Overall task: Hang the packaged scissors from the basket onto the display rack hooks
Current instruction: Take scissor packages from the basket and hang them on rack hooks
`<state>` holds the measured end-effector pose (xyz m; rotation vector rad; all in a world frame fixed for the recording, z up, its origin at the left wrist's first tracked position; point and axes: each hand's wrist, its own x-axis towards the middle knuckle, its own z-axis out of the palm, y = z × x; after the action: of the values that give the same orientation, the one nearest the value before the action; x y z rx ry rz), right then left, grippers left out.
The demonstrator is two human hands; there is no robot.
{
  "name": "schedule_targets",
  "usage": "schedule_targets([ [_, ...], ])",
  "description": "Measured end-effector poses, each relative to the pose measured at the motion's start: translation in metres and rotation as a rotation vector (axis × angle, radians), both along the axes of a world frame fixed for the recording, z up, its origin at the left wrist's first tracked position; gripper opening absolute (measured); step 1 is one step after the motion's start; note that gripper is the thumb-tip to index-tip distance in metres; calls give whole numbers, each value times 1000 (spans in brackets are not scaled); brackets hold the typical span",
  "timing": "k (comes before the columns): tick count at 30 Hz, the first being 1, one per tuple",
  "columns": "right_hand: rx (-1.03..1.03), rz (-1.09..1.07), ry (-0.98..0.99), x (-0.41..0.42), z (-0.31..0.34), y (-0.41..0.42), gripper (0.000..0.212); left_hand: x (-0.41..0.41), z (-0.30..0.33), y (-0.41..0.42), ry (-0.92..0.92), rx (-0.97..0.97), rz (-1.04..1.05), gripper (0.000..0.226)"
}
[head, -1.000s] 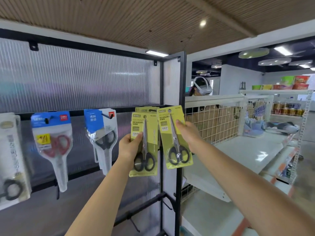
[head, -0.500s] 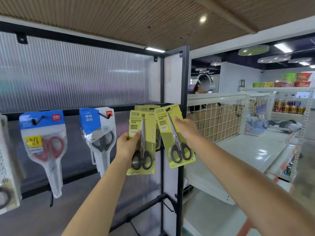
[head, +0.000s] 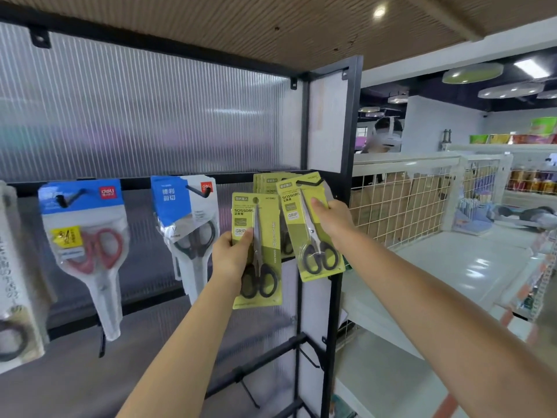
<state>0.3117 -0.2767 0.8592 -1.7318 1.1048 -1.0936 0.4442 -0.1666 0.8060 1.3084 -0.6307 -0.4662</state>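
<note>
Right hand (head: 330, 220): fingers are pinching the upper part of a green scissors pack (head: 310, 229), thumb on the front face, the rest hidden behind the card. Pack is tilting, bottom kicking out to the right. Its hang hole is sitting right at the black hook (head: 310, 183); looks like the hook tip is showing through the slot, but I can't tell if it's fully seated.

Left hand (head: 232, 256): fingers are curling round the left edge of a second green pack (head: 257, 251), thumb pressing on the front. It's being held upright, lower than the hook, just left of the first pack and overlapping it slightly.

More green packs (head: 266, 184) are already hanging on the same hook, behind the tilted one. Blue-carded scissors are hanging on hooks further left on the rack rail (head: 235, 177). Basket isn't in view.

Step in hand, my read: sliding the right pack back along the hook. To do it well:
- square the card up first so the slot isn't binding on the upturned tip
- push from the top near the hole, not the bottom
- keep the left pack clear so it isn't snagging
- don't let go until the card is hanging free behind the tip
</note>
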Motion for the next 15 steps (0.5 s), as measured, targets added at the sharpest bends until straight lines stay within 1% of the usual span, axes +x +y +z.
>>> schedule_targets([
  [3,-49,-12,32,14,-2,-11,35,4,-10,-3,-7,20,1,17],
  [5,-63,2,55,25,-3,-16,38,6,-16,-7,-13,11,-17,11],
  [8,-50,1,92,39,-5,-22,38,9,-20,-11,-3,10,-48,9],
  [11,-29,11,82,50,-7,-28,36,12,-22,-14,-5,21,-63,10],
  [15,-48,-16,64,53,-11,-34,43,12,-25,-15,-21,29,-81,13],
])
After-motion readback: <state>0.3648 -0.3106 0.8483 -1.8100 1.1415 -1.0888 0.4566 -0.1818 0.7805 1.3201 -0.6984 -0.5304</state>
